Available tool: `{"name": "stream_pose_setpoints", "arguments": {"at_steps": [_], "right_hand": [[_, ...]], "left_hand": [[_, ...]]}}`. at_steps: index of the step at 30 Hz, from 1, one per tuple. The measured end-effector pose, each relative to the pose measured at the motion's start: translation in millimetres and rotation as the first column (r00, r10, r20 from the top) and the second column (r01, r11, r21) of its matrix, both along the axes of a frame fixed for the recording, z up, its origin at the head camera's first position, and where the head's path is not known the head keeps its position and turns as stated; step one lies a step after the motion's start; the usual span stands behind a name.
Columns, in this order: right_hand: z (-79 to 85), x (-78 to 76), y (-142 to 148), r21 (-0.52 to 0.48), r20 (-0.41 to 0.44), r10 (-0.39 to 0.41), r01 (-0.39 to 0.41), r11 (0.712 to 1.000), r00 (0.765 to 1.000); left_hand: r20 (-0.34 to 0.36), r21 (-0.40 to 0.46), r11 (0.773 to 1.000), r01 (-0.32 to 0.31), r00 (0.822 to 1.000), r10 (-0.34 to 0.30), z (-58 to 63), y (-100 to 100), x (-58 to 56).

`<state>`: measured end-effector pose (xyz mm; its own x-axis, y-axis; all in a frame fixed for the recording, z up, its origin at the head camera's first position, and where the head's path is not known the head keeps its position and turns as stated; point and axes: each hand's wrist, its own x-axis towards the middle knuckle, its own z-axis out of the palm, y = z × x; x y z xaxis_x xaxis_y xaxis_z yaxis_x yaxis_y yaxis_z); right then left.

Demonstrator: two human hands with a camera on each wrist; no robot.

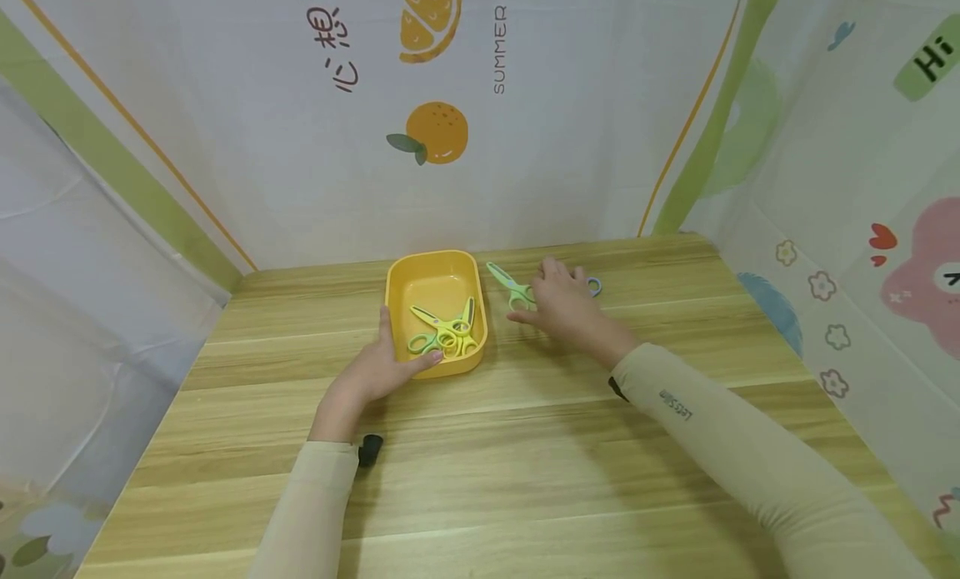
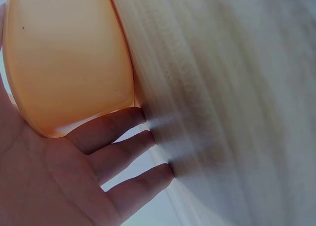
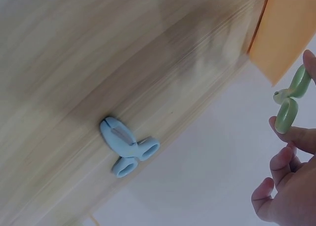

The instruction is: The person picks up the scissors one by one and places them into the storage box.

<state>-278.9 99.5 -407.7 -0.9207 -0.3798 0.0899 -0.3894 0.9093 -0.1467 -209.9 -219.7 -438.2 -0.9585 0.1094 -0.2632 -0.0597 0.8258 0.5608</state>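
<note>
A pair of green scissors [image 1: 510, 286] is pinched by its handles between thumb and finger of my right hand [image 1: 566, 300], beside the yellow box. In the right wrist view the green handles [image 3: 289, 100] show between the fingertips. My left hand [image 1: 375, 366] rests around the near left corner of the yellow box [image 1: 395, 275], thumb along the near rim. Its other fingers [image 2: 118, 157] are spread and fairly straight, tips down by the table. Several yellow and green scissors [image 1: 450, 327] lie crossed inside the box.
Blue scissors [image 3: 121, 142] lie on the wooden table [image 1: 480, 479] to the right, mostly covered by my right hand in the head view. A printed white cloth [image 1: 570, 146] hangs behind the table's back edge, with more cloth at both sides.
</note>
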Motion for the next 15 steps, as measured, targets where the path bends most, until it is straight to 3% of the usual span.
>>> {"name": "stream_pose_setpoints", "arguments": {"at_steps": [15], "right_hand": [[9.0,2.6,-13,0.019,-0.018,0.042,-0.042,0.999,0.999]], "left_hand": [[-0.005,0.035,0.999,-0.002,1.000,0.002,0.3,2,1.9]]}}
